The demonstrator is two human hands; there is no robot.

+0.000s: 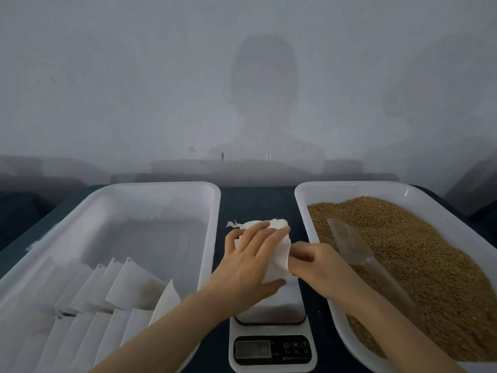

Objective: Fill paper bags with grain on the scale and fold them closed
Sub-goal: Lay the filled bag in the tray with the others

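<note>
Centre frame: bag (pixel 279 254) sits on the scale (pixel 269 309) platform, ragged top edge pointing to the far side. Left hand (pixel 250 265) lies flat on it, fingers spread and straight, thumb along the bag's near edge. Right hand (pixel 320 267) has curled fingers pinching the bag's right edge. Left tray (pixel 161 187): flat empty bags (pixel 126 286) fanned in its near half, lower left of frame. Right tray (pixel 349 185): heaped with brown grain (pixel 416 251), clear scoop (pixel 352 246) lying on top. Dark desk (pixel 258 203) underneath. Scale display unreadable.
</note>
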